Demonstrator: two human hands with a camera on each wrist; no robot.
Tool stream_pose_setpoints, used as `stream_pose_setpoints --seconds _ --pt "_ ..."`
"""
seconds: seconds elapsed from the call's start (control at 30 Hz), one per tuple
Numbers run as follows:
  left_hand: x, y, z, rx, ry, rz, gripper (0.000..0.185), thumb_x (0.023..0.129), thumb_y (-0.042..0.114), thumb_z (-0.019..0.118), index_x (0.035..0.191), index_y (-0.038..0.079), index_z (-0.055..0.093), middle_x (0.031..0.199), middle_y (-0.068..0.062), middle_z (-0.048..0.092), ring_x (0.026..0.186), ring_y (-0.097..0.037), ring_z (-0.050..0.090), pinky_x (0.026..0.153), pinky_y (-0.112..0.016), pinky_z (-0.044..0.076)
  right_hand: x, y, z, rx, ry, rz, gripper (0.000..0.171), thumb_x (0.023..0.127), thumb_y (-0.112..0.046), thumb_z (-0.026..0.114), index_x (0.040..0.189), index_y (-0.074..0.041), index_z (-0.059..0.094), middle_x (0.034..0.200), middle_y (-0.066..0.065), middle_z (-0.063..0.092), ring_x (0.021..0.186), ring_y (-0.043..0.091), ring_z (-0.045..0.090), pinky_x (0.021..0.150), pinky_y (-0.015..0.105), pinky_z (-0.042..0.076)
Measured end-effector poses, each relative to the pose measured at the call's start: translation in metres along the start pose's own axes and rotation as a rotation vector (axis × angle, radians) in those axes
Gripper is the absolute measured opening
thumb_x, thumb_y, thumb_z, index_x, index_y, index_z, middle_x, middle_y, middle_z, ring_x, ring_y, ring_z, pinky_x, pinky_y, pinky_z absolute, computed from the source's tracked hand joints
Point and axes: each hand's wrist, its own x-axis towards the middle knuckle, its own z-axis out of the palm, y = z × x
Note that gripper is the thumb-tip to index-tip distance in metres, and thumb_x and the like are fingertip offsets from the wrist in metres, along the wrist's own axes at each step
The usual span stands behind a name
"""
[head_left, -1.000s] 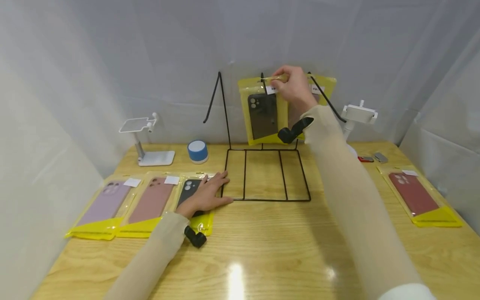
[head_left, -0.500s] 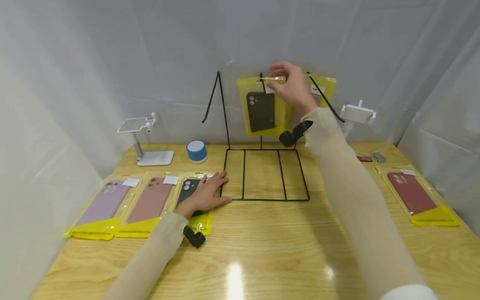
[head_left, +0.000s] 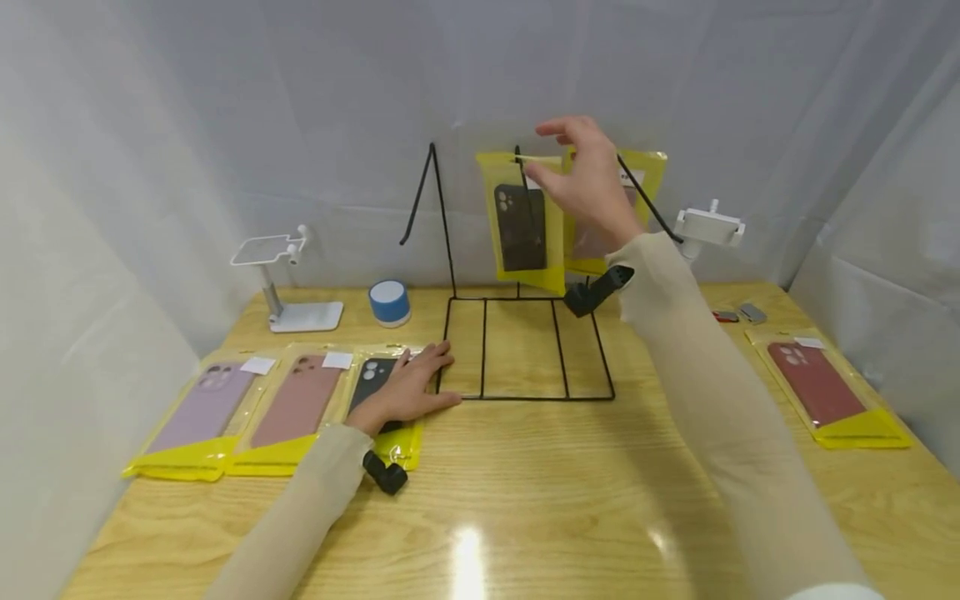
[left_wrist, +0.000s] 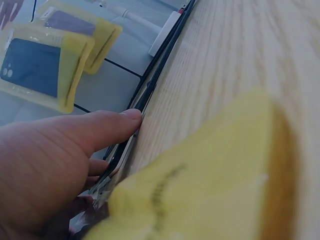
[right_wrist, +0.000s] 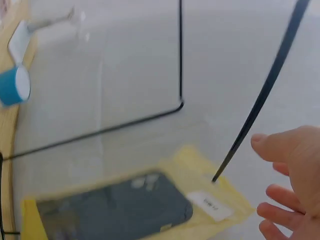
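Observation:
A black wire display rack [head_left: 540, 399] stands on the table. From its middle hook hangs a dark phone case [head_left: 522, 233] in a clear and yellow pouch; in the right wrist view the hook [right_wrist: 255, 107] passes through the pouch's top. My right hand [head_left: 588, 183] is beside that hook, fingers spread and apart from the pouch. Behind it, a second pouch [head_left: 651, 171] hangs on the right hook, partly hidden. My left hand [head_left: 408, 387] rests flat at the rack base's left front corner, thumb [left_wrist: 112, 127] against the wire, partly covering another pouched dark phone case [head_left: 367, 379].
Pouched purple [head_left: 202, 404] and pink [head_left: 296, 400] phone cases lie at left, a red one [head_left: 813, 383] at right. Behind are a white phone stand [head_left: 307, 317], a blue-and-white cylinder [head_left: 389, 303] and another white stand [head_left: 708, 227]. The rack's left hook [head_left: 417, 196] is bare.
My right hand has let go of the pouch's top edge and opened, drawing slightly back. The pouch with the dark phone case now hangs from the middle hook. My left hand stays put.

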Motion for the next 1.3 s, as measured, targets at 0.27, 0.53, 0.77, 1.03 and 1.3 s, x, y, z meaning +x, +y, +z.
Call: stream_pose_setpoints --seconds 0.27,0.53,0.77,1.03,1.3 --pt "-0.002 -0.002 -0.001 -0.006 0.006 0.005 0.070 0.091 0.037 0.065 0.143 -0.003 0.042 0.157 -0.019 0.024 0.146 -0.038 0.019 0.115 -0.061 0.004 -0.026 -0.024 -0.013 0.042 0.004 -0.080 0.040 0.090 -0.021 0.068 0.127 -0.007 0.059 0.134 0.007 0.052 0.120 0.022 0.048 0.100 0.036 0.044" --pt "-0.002 -0.005 -0.003 -0.004 0.022 0.000 0.069 0.090 0.036 0.066 0.142 -0.004 0.042 0.157 -0.020 0.025 0.145 -0.039 0.019 0.115 -0.062 0.004 -0.051 -0.034 -0.041 0.015 0.062 -0.223 0.032 0.090 -0.010 0.066 0.121 -0.002 0.061 0.134 0.010 0.053 0.121 0.022 0.051 0.093 0.039 0.048" --pt "-0.004 -0.004 -0.002 -0.006 0.000 -0.006 0.070 0.091 0.037 0.064 0.143 -0.003 0.041 0.158 -0.019 0.023 0.146 -0.038 0.018 0.115 -0.062 0.003 -0.074 -0.024 -0.069 -0.011 0.153 -0.250 0.029 0.089 -0.005 0.066 0.118 0.001 0.063 0.127 0.012 0.059 0.116 0.022 0.055 0.087 0.031 0.049" --pt "-0.006 -0.005 -0.005 0.003 0.009 -0.004 0.070 0.091 0.036 0.065 0.143 -0.004 0.040 0.157 -0.020 0.023 0.146 -0.039 0.018 0.115 -0.062 0.003 -0.092 -0.006 -0.110 -0.022 0.282 -0.267 0.027 0.088 0.003 0.060 0.114 0.004 0.065 0.117 0.000 0.065 0.106 0.006 0.057 0.081 0.011 0.045" --pt "-0.009 -0.007 -0.005 -0.002 0.012 -0.012 0.070 0.091 0.036 0.065 0.143 -0.003 0.041 0.158 -0.019 0.023 0.146 -0.038 0.017 0.115 -0.062 0.002 -0.112 0.038 -0.143 0.047 0.330 0.004 0.027 0.091 -0.003 0.057 0.114 -0.012 0.068 0.106 -0.022 0.059 0.099 -0.005 0.056 0.080 0.011 0.042"
